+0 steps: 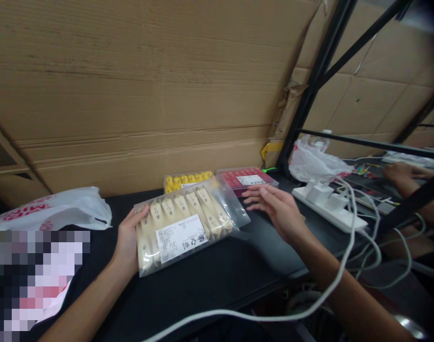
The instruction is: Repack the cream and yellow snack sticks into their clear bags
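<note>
My left hand [128, 237] grips the left end of a clear plastic pouch [183, 225], thumb on top. Inside it lie several cream-coloured wrapped packets in a row, and a white printed label is on its front. The pouch is tilted, with its flap end toward the right. My right hand [275, 209] is held apart from the pouch, fingers stretched out and holding nothing. Behind the pouch stand a clear pack of yellow packets [188, 180] and a clear pack of red packets [247, 179] with a white label; the right fingertips are close to the red one.
A white power strip [331, 204] with plugs and a looping white cable [274, 317] lie at right. White plastic bags are at left [70, 206] and right [314, 161]. Cardboard [149, 85] backs the black table [209, 280]. Beyond the black frame [309, 90] another person's hand [398, 173] shows.
</note>
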`<control>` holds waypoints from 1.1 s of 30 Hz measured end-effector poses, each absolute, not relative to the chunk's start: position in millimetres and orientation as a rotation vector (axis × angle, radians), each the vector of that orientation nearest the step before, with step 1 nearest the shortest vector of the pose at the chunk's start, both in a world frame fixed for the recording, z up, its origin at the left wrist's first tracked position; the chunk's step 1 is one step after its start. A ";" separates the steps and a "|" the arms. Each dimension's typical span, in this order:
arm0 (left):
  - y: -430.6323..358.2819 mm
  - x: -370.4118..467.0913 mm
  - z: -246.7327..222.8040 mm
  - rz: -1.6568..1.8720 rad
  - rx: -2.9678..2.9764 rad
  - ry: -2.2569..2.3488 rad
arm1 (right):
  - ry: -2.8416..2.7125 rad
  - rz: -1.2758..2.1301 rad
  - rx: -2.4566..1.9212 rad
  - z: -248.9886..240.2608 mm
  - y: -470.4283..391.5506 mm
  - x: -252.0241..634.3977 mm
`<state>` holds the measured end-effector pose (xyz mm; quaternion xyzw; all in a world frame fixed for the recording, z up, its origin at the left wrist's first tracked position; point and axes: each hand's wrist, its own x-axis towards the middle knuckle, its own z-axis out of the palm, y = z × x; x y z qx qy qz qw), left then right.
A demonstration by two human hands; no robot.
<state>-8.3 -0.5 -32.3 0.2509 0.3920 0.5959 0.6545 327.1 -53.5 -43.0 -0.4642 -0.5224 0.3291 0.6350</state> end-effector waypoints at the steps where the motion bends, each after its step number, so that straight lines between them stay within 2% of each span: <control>1: -0.3 -8.4 -32.7 1.355 0.574 0.885 | -1.278 0.473 -1.232 -44.8 -51.9 340.2; 4: 0.2 -9.1 -34.7 1.364 0.594 0.876 | -1.574 -0.250 -1.738 -57.7 -49.4 378.0; 8: 1.4 -10.5 -38.3 1.374 0.637 0.884 | -1.637 -0.384 -2.102 -74.0 -51.3 398.0; 11: 1.8 -11.1 -39.9 1.381 0.639 0.875 | -1.512 -0.193 -1.855 -69.5 -51.8 384.1; 15: 0.9 -10.3 -40.4 1.368 0.613 0.863 | -1.316 0.363 -1.309 -50.1 -45.8 342.1; 23: 2.5 -15.2 -38.4 1.338 0.552 0.869 | -1.148 1.222 -0.784 -34.0 -42.4 284.4; 30: -3.1 -9.8 -33.3 1.358 0.420 0.880 | -1.175 1.416 -0.727 -35.7 -43.8 279.0; 33: -2.9 -10.6 -32.6 1.383 0.417 0.875 | -1.138 1.326 -0.667 -34.0 -37.7 277.8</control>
